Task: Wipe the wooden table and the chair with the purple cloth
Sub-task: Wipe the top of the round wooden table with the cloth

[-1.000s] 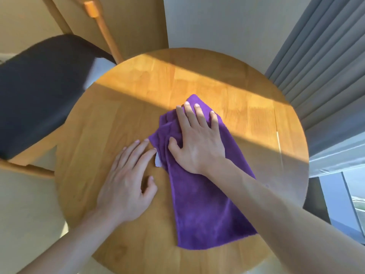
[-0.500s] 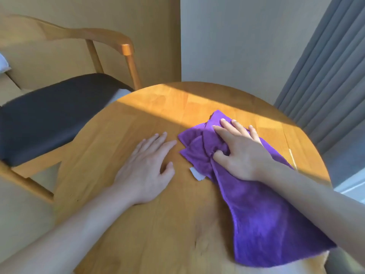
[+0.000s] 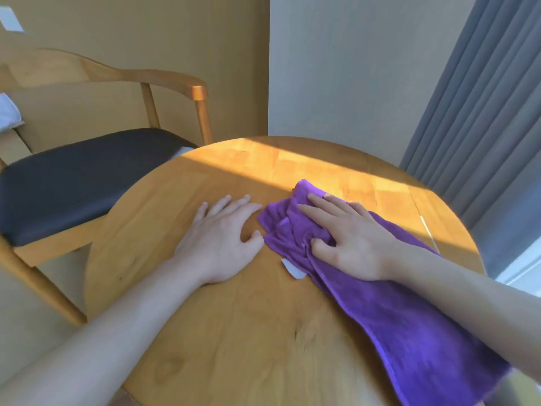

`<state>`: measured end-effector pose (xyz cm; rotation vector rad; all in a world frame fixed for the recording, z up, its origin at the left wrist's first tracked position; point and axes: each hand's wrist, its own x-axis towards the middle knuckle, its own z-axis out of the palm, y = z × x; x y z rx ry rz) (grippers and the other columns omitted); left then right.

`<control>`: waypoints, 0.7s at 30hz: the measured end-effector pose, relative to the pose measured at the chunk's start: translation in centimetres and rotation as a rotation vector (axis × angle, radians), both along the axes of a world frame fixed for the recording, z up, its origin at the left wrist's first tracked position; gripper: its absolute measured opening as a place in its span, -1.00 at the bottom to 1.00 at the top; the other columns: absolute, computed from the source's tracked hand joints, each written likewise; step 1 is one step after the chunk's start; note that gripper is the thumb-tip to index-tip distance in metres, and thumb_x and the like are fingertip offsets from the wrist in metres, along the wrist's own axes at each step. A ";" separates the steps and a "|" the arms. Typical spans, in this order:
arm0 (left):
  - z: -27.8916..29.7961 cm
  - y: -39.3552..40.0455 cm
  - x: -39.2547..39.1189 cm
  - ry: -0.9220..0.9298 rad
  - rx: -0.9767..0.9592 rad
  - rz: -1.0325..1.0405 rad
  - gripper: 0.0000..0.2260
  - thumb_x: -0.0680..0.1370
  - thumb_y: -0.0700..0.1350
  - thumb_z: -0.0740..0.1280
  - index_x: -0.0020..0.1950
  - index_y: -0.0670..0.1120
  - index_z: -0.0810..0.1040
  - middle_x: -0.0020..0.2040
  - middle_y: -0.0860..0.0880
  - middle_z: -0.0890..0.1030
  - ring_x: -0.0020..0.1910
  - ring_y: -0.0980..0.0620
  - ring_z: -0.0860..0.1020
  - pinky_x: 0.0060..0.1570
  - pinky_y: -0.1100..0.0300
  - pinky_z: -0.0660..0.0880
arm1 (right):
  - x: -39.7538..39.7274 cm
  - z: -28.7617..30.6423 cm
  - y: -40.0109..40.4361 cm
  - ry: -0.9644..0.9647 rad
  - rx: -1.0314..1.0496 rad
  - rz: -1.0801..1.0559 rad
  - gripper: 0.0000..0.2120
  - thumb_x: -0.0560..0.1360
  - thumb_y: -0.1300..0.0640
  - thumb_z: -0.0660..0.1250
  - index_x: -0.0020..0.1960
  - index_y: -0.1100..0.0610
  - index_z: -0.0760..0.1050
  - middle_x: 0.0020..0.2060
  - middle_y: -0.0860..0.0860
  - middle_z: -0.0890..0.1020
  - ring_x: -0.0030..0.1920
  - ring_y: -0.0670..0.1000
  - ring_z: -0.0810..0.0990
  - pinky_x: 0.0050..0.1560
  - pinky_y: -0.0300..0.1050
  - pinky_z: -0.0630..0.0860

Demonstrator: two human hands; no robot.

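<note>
A purple cloth point(image 3: 389, 312) lies on the round wooden table point(image 3: 228, 332), bunched at its far end and trailing toward the near right edge. My right hand point(image 3: 348, 238) presses flat on the bunched end, fingers straight and spread. My left hand point(image 3: 222, 235) rests flat on the bare wood just left of the cloth, fingertips close to its edge. A small white tag point(image 3: 292, 269) sticks out from under the cloth. The wooden chair point(image 3: 164, 80) with a dark seat cushion point(image 3: 73, 180) stands at the left, tucked against the table.
A grey curtain point(image 3: 480, 118) hangs at the right behind the table. A tan wall and a grey wall meet behind the table. Sunlight falls across the table's far part.
My view has tilted up, showing more of the chair and walls. My right hand has slid the cloth rightward, bunching its far end. The left hand stays flat on the table.
</note>
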<state>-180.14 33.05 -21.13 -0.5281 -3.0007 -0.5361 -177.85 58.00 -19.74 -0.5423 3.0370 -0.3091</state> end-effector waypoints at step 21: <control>-0.1 0.4 -1.3 0.020 0.049 0.001 -0.56 0.65 0.06 0.13 0.55 0.16 0.30 0.58 0.17 0.23 0.58 0.14 0.10 0.56 0.05 0.02 | -2.2 -0.4 -1.3 0.053 -0.064 -0.119 -0.34 0.54 -0.34 0.08 0.51 0.00 0.31 0.55 -0.03 0.30 0.59 0.09 0.16 0.54 0.25 0.05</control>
